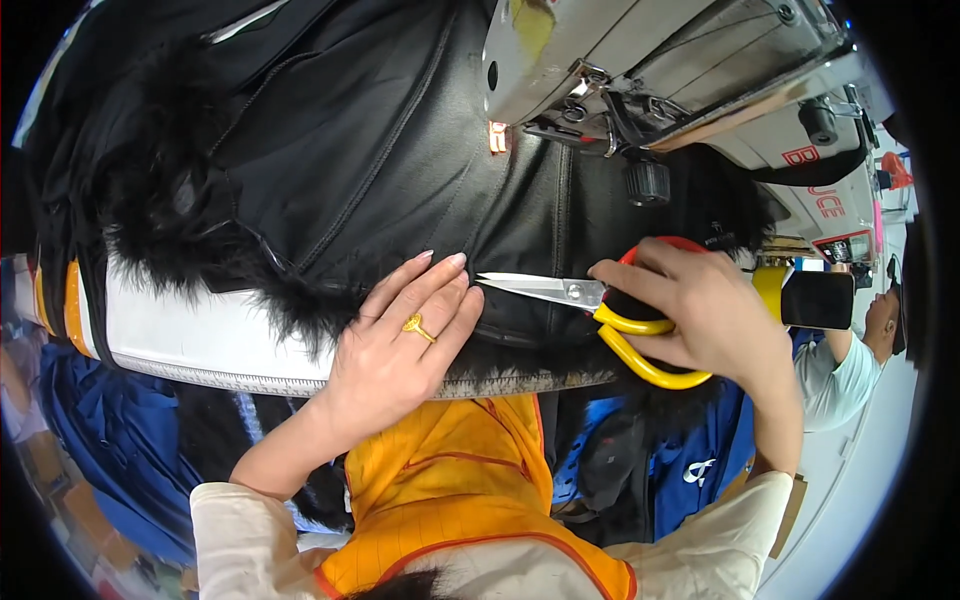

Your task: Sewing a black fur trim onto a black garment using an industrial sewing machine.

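Observation:
A black leather-like garment (400, 200) with seams and a furry black trim (290, 295) is spread under the sewing machine (650, 80). My left hand (395, 330) lies flat on its near edge, fingers stretched out, a gold ring on one finger. In my right hand (700, 310) is a pair of scissors (575, 292) with yellow and red handles. Their blades look closed or nearly so, and the tips point left, just beside my left fingertips, over the black material. Whether the blades touch the material I cannot tell.
The white table (190, 330) has a measuring tape (480, 385) along its front edge. The machine head overhangs the garment at the upper right. Blue cloth (115, 440) hangs at the lower left. Another person's sleeve (850, 380) shows at the far right.

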The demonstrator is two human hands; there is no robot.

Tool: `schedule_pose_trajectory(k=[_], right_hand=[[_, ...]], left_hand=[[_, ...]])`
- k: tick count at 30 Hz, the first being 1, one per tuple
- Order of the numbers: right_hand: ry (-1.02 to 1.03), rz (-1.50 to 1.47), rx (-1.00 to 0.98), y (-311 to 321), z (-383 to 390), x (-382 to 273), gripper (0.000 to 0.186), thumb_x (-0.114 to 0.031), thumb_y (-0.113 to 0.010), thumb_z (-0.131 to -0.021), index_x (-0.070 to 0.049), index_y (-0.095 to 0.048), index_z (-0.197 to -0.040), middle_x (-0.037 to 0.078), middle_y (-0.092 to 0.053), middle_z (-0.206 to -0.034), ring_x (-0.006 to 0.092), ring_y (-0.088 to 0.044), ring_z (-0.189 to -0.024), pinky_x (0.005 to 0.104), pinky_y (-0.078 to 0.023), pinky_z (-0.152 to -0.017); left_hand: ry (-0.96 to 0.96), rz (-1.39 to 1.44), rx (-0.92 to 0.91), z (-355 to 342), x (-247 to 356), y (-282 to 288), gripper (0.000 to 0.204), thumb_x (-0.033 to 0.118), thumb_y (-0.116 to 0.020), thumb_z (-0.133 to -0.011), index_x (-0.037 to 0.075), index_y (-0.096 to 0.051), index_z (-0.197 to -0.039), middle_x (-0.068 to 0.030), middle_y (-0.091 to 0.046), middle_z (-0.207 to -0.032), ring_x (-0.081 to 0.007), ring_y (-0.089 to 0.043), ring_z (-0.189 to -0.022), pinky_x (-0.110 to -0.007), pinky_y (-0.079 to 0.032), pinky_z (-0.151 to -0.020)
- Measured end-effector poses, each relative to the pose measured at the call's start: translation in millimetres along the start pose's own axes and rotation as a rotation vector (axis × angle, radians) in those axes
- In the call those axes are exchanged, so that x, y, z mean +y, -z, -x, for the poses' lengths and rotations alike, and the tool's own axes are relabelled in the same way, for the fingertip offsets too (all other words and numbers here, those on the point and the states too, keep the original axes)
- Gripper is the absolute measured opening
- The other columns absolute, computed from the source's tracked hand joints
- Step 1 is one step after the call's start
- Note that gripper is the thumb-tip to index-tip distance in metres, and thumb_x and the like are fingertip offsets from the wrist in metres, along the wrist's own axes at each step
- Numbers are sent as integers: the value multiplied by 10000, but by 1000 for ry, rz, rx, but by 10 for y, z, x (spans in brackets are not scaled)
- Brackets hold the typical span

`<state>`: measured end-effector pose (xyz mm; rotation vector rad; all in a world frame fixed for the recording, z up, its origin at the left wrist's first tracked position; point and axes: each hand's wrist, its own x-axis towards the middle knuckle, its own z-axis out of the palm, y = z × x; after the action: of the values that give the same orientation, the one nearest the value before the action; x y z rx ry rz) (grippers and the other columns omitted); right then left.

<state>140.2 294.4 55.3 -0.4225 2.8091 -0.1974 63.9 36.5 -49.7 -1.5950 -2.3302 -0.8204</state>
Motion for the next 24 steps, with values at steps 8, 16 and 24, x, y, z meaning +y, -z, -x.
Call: schedule_pose_trajectory(k=[8,16,24], right_hand=[[87,-445,-89,-140,-162,408,412,-196,-744,-720,-62,-666,-1102,94,-548,-780,265,-542,-639,312,-437,-578],[-106,-501,192,-86,405,314,549,-244,-823,-606,19,-662,-1061,124,-622,-814,258,-575,-680,308,-435,-631],[-337,-705,226,-745,1552,-374,495,-201,-833,-609,-87,-710,-1075,57,-602,-726,165,-570,-581,262,-451,-534]], left_hand=[[-17,9,19,-8,-2,6,312,29,-591,-705,-31,-657,-1004,-131,-634,-1035,-269,-601,-1108,-434,-466,-997],[-43,9,28,-86,-6,51,337,40,-596,-698,-15,-652,-1026,-118,-627,-1021,-270,-607,-1079,-420,-482,-971],[-135,203,-394,-834,-253,235,291,-58,-594,-644,13,-631,-923,-127,-635,-898,-300,-613,-948,-369,-493,-776]])
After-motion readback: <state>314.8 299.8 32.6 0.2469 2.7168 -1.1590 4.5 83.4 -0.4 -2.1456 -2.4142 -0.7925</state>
